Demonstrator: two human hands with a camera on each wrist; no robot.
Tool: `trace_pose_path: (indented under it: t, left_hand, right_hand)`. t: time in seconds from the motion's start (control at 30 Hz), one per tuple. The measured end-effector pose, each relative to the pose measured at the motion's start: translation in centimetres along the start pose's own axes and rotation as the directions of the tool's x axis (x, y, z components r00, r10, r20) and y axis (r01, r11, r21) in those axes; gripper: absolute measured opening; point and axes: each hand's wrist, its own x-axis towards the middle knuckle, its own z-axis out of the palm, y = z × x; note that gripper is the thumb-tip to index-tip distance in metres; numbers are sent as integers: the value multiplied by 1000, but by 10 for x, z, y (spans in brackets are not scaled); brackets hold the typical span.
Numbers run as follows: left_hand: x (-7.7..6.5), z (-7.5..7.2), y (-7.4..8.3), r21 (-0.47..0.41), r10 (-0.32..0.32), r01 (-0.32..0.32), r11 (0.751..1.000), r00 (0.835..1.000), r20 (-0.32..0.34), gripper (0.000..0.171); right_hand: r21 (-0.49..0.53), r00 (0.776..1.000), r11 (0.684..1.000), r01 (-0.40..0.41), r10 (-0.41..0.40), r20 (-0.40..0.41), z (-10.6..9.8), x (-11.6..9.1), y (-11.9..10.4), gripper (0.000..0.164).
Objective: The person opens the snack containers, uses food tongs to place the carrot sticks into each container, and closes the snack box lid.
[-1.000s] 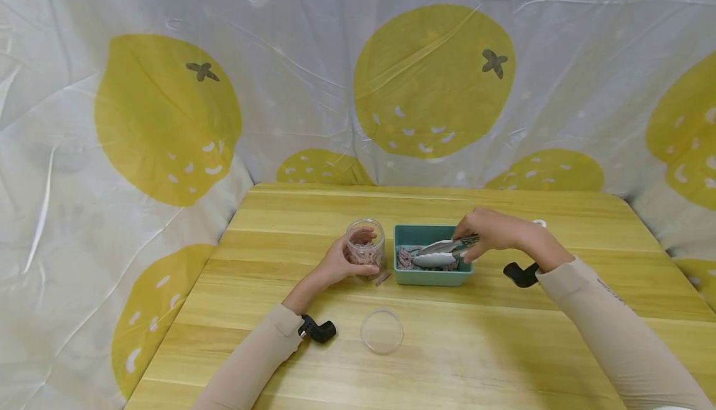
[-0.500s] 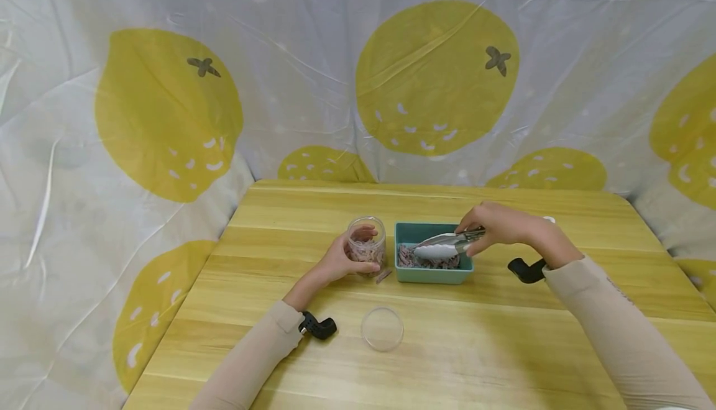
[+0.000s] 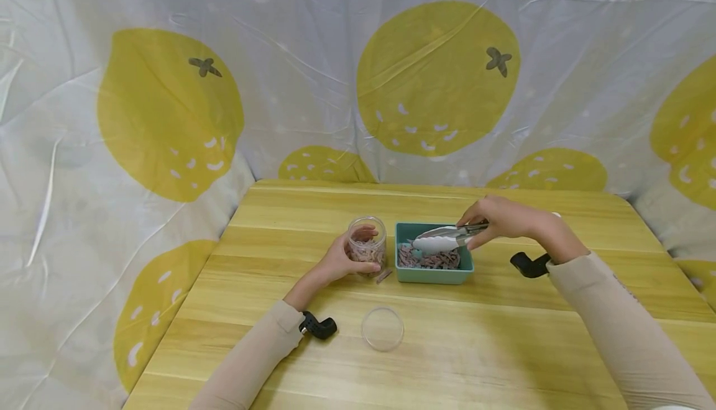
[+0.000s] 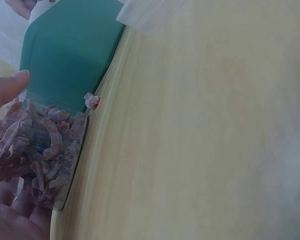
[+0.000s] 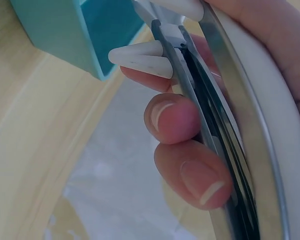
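My left hand (image 3: 338,262) grips a clear round jar (image 3: 376,250) standing on the table, fingers behind it and thumb in front. Pinkish-brown dried meat strips (image 4: 45,145) fill its lower part. To its right, a teal rectangular container (image 3: 436,277) has more of these strips (image 3: 442,261) on its bottom. In my right hand (image 3: 506,216) are metal tongs (image 3: 439,243) with white scalloped tips, held over the container and pointing left. The right wrist view shows curled fingers (image 5: 175,117) around the tongs' arms. Whether the tips hold a strip, I cannot tell.
A loose strip (image 3: 384,275) lies between the jar and the container. Nearer me, a clear round lid (image 3: 383,329) rests on the wooden table (image 3: 268,360). A lemon-print curtain (image 3: 296,74) hangs behind and at both sides.
The tongs have risen from among the strips to over the container, with the right hand shifting slightly up and right. The left hand and the jar stay in place.
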Motion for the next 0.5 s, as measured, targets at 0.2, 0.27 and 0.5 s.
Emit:
trace_pose_path:
  t: [0.2,0.27,0.5]
  left_hand:
    - [-4,1,19,5,6,-6,1000,1000,13,76]
    - [-4,1,21,2,4,-4,1000,1000,14,76]
    - [-4,1,19,-7,-26,26,1000,1000,5,77]
  right_hand:
    - [10,1000,1000,8,-7,-18,-8,-3,-5,46]
    - [28,1000,1000,-10,10,-15,-12,-4,-8,46]
    - [57,1000,998,-1,3,-31,-28,-7,-17,49]
